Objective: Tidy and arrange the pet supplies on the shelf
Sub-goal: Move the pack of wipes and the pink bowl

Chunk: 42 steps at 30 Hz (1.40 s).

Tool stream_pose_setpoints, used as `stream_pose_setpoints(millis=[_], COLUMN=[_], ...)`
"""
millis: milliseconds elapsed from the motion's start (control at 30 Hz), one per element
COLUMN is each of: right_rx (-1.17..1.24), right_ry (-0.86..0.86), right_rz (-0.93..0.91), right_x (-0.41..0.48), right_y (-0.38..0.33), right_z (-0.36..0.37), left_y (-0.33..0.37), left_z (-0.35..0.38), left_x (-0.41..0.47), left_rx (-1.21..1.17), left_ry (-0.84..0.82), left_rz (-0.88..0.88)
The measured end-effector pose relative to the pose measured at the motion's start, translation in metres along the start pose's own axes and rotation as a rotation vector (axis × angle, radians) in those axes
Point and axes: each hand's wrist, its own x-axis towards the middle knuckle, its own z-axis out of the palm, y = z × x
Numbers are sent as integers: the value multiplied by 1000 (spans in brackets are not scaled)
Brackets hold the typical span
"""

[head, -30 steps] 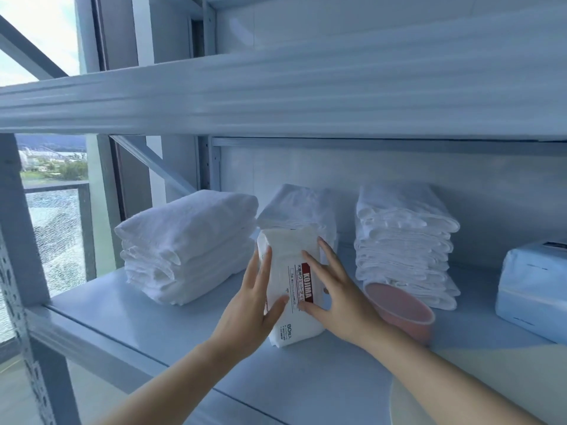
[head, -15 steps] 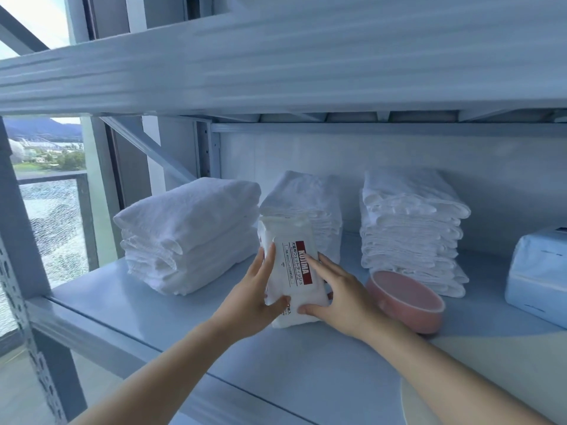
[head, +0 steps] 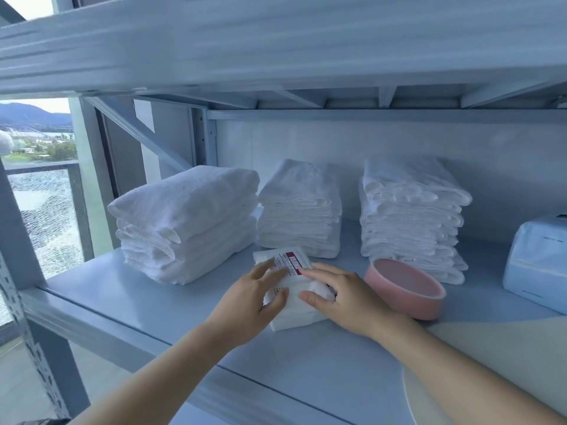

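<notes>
A white soft pack of wipes with a red label [head: 293, 312] lies flat on the grey shelf board [head: 147, 305], in front of the middle towel stack. My left hand [head: 250, 302] rests on its left half with fingers spread over the top. On its right half my right hand [head: 343, 299] presses down, fingers fairly straight across the label end. A pink bowl [head: 405, 291] stands upright just right of my right hand, close to it.
Three stacks of folded white towels stand along the back: left [head: 187, 222], middle [head: 300, 210], right [head: 411, 216]. A pale wrapped pack [head: 537, 265] sits far right. A cream round object [head: 491, 363] lies at the front right. The upper shelf [head: 276, 41] hangs low overhead.
The pack stood upright between my hands; it now lies flat on the shelf with both hands on top of it. The camera has dropped and moved closer.
</notes>
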Motion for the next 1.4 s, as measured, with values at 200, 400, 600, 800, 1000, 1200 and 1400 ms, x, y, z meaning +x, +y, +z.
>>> stream_pose_setpoints(millis=[200, 400, 600, 800, 1000, 1200, 1400], right_rx=[-53, -144, -237, -318, -339, -316, -305], right_ry=[35, 171, 194, 118, 55, 85, 116], right_rz=[-31, -27, 81, 160, 144, 72, 1], right_x=[-3, -25, -64, -85, -93, -92, -89], right_y=[-4, 9, 47, 75, 94, 106, 109], right_z=[-7, -50, -88, -98, -102, -102, -103], left_y=[-2, 19, 71, 109, 115, 121, 134], left_z=[-15, -21, 11, 56, 79, 83, 89], left_x=[5, 19, 46, 67, 80, 80, 77], left_rx=[37, 138, 101, 129, 252, 266, 286], left_ry=[-104, -31, -56, -163, -224, -215, -146], left_rz=[58, 160, 223, 307, 316, 265, 203])
